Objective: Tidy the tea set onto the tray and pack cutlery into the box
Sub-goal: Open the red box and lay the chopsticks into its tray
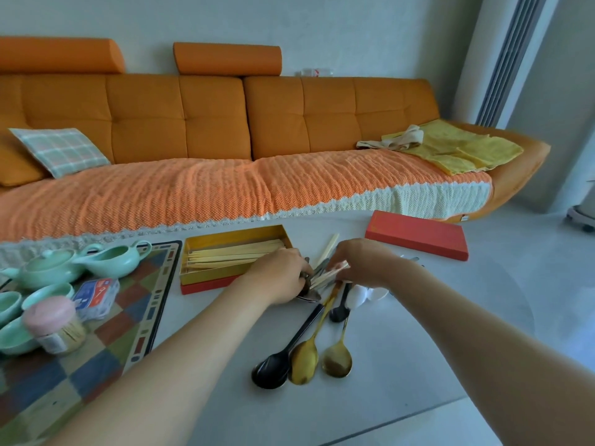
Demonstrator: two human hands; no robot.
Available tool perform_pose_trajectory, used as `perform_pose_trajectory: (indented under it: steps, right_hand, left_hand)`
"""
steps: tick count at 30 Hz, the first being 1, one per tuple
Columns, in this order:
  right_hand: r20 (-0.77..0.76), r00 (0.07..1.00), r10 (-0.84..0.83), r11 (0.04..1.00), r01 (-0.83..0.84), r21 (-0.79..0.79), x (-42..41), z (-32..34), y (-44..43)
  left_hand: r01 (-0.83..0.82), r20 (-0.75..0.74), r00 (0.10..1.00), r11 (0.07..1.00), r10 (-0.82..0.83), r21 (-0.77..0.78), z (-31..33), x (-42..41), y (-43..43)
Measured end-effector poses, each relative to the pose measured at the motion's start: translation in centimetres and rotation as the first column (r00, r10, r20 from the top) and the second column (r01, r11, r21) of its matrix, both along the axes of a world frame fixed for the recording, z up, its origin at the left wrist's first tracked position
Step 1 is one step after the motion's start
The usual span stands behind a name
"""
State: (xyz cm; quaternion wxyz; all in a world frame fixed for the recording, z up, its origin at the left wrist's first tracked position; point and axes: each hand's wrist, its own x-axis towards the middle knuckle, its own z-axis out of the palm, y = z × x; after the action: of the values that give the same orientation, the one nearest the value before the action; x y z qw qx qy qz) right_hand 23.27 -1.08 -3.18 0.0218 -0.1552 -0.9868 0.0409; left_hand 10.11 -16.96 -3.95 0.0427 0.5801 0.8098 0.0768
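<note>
An open yellow-lined box (199, 244) with a red base lies on the white table and holds several pale chopsticks (231, 252). Just right of it, my left hand (280, 275) grips a bundle of metal cutlery, and my right hand (360, 262) pinches a few chopsticks (331, 274) over the same pile. One chopstick (329, 247) lies loose behind the hands. A black spoon (283, 352) and two gold spoons (306, 355) (338, 358) lie in front. A mint teapot (48, 268), pitcher (112, 257) and cups (48, 292) stand on the patterned tray (106, 358) at left.
The box's red lid (418, 235) lies at the back right of the table. White spoons (363, 294) lie under my right wrist. A pink-lidded toothpick jar (56, 323) and a card pack (96, 296) stand on the tray. An orange sofa (225, 123) runs behind the table.
</note>
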Motion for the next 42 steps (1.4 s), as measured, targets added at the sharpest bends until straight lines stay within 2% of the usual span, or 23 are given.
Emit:
perform_pose_trajectory:
  steps: [5, 11, 14, 19, 21, 24, 26, 28, 31, 37, 40, 42]
  right_hand:
    - [0.048, 0.998, 0.028, 0.996, -0.032, 0.077, -0.8, 0.1, -0.4]
    - [0.075, 0.996, 0.038, 0.997, -0.043, 0.061, -0.7, 0.3, -0.6]
    - [0.015, 0.999, 0.035, 0.999, -0.035, 0.007, -0.5, 0.7, -0.6]
    - [-0.113, 0.992, 0.056, 0.993, -0.068, -0.100, -1.0, 1.9, -2.0]
    - [-0.186, 0.982, 0.003, 0.989, -0.030, -0.142, -1.8, 2.0, -2.6]
    - [-0.260, 0.964, -0.056, 0.993, 0.028, -0.113, -3.1, 2.1, -3.4]
    - [-0.282, 0.958, -0.061, 0.995, 0.037, -0.089, -3.9, 2.0, -3.9]
    - [-0.283, 0.958, -0.043, 0.998, 0.026, -0.061, -4.8, 1.7, -4.4]
    - [-0.285, 0.959, -0.010, 0.999, -0.003, -0.045, -6.4, 1.4, -5.4]
    - [-0.278, 0.959, 0.047, 0.997, -0.061, -0.040, -11.2, 0.5, -7.5]
    - [-0.241, 0.970, 0.026, 1.000, -0.029, -0.007, -13.0, -0.1, -8.1]
    - [-0.242, 0.970, -0.038, 0.999, 0.037, -0.007, -13.8, -0.4, -7.8]
  left_hand:
    - [-0.009, 0.027, 1.000, 1.000, 0.010, -0.014, 0.0, 0.3, -0.3]
    - [0.003, 0.058, 0.998, 0.996, -0.008, 0.092, 0.1, 0.8, -0.4]
    - [-0.001, 0.096, 0.995, 0.987, -0.015, 0.161, 0.3, 1.2, -0.5]
    - [-0.107, 0.215, 0.976, 0.955, 0.048, 0.276, 1.5, 1.0, -1.1]
    - [-0.164, 0.232, 0.969, 0.923, 0.084, 0.349, 2.2, 0.2, -1.8]
    - [-0.250, 0.220, 0.962, 0.847, 0.161, 0.470, 2.9, -1.7, -3.5]
    - [-0.312, 0.266, 0.944, 0.797, 0.196, 0.518, 2.9, -3.3, -4.9]
    - [-0.362, 0.303, 0.925, 0.780, 0.230, 0.511, 2.6, -4.7, -6.1]
    - [-0.384, 0.267, 0.921, 0.785, 0.285, 0.486, 1.9, -6.4, -7.7]
    - [-0.400, 0.012, 0.901, 0.820, 0.433, 0.409, 0.1, -9.1, -10.5]
    - [-0.348, -0.007, 0.927, 0.867, 0.375, 0.356, -0.3, -9.4, -10.8]
    - [-0.302, -0.007, 0.949, 0.916, 0.315, 0.266, -0.5, -9.4, -10.8]
